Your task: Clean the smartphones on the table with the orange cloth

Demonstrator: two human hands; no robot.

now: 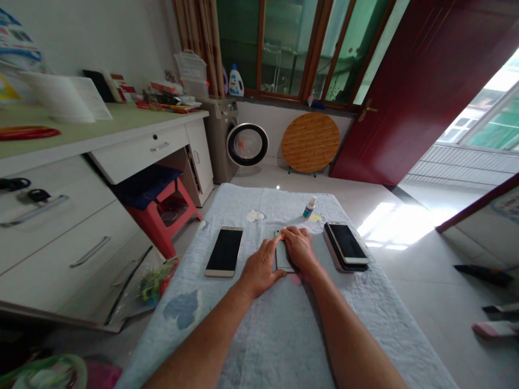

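Clock directions are taken from the grey phone at the centre, with 12 straight ahead. The largest thing is a dark red door (pixel 389 92), standing ajar at 1 o'clock. Next comes a long white drawer unit (pixel 97 216) at 10 o'clock, its top loaded with paper rolls and small goods. The desk (pixel 263 335), covered by a pale blue quilted cloth, spreads beneath both arms. Past its far edge, at 11 o'clock, sits a washing machine (pixel 219 146) with its round door swung open; a round wooden tabletop (pixel 311 142) leans against the wall between 12 and 1. A red stool (pixel 162 216) with a dark blue seat is at 10.

The left hand (pixel 259 267), at 8 o'clock, grips the grey phone (pixel 281 259) between thumb and fingers. The right hand (pixel 299 248) covers its 2 o'clock side, fingers bent and bunched near the top; whether they pinch it, I cannot tell. The grey phone lies flat on the cloth, partly hidden.

A gold phone (pixel 224 252) lies at 9; a white phone (pixel 346 243) rests on a dark flat thing (pixel 333 249) at 3. Smallest, a spray bottle (pixel 308 209) stands at 1.
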